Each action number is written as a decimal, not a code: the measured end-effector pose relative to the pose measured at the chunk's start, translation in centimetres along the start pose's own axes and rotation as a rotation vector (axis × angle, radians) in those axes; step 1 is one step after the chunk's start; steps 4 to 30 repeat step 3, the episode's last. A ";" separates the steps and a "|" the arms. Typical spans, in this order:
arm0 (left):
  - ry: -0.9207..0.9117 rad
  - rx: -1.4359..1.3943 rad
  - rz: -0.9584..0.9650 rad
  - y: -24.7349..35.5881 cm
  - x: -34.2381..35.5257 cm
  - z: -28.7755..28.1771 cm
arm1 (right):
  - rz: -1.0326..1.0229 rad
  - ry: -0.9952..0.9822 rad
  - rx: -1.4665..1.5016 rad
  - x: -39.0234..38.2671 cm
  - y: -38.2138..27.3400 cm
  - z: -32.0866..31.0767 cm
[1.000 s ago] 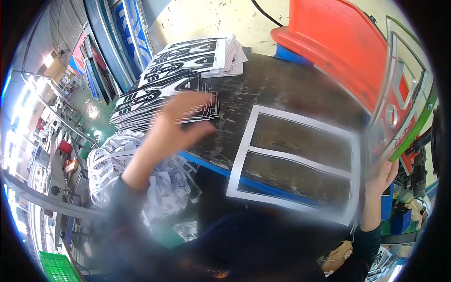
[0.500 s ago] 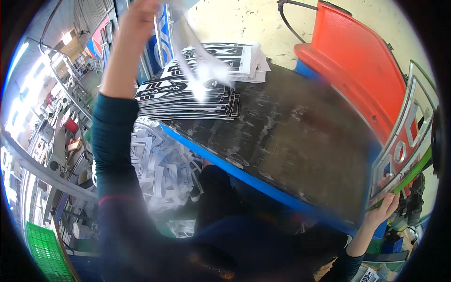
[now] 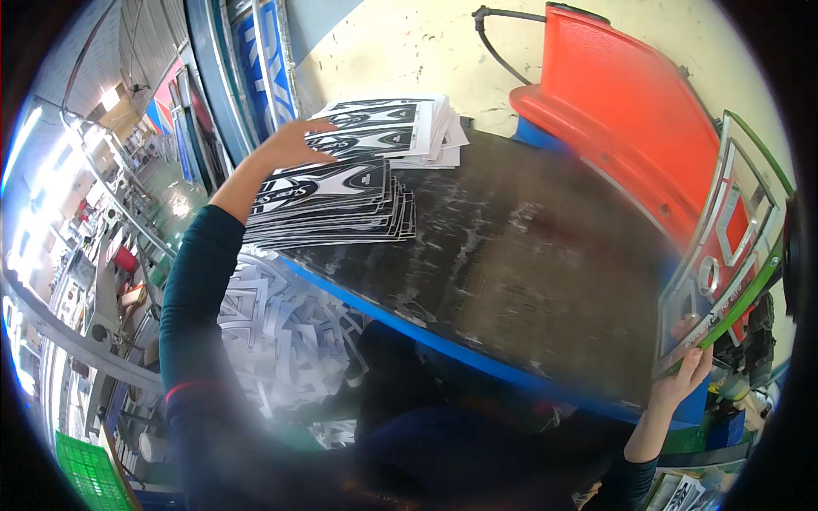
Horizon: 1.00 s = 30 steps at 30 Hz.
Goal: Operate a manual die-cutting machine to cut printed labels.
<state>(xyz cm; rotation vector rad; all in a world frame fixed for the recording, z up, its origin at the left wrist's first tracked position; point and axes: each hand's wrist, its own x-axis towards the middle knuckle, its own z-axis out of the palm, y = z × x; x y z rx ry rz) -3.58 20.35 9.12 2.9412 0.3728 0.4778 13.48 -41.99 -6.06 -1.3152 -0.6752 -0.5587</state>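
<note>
My left hand (image 3: 294, 146) reaches over the printed sheets, its fingers spread and nothing visible held in them. Beneath and beside it lies a near stack of black-and-white printed sheets (image 3: 341, 189), fanned in steps at its right end. Behind this, another stack of printed sheets (image 3: 417, 128) has white edges sticking out. At the far right my right hand (image 3: 682, 383) is closed on the lower corner of a clear, curved panel (image 3: 673, 328) with cut-out shapes and a green edge. The panel stands tilted up at the table's right end.
The dark, scuffed tabletop (image 3: 511, 264) has a blue front edge. Behind its right side stands a large red machine cover (image 3: 622, 102). White paper offcuts (image 3: 290, 315) are heaped below the table's left end. A green crate (image 3: 89, 468) is at lower left.
My left hand has come down from high up to the sheet stacks; the pale, blurred sheet-like piece below it is gone from view. My right hand keeps its hold on the panel.
</note>
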 end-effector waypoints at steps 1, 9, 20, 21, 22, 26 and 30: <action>-0.063 0.068 0.058 -0.2 0.4 0.8 | 0.006 0.027 0.005 -0.1 0.2 -0.1; -0.232 0.035 -0.009 0.6 1.4 0.4 | 0.017 0.005 -0.012 -0.2 0.2 -0.3; -0.232 0.035 -0.009 0.6 1.4 0.4 | 0.017 0.005 -0.012 -0.2 0.2 -0.3; -0.232 0.035 -0.009 0.6 1.4 0.4 | 0.017 0.005 -0.012 -0.2 0.2 -0.3; -0.232 0.035 -0.009 0.6 1.4 0.4 | 0.017 0.005 -0.012 -0.2 0.2 -0.3; -0.232 0.035 -0.009 0.6 1.4 0.4 | 0.017 0.005 -0.012 -0.2 0.2 -0.3; -0.232 0.035 -0.009 0.6 1.4 0.4 | 0.017 0.005 -0.012 -0.2 0.2 -0.3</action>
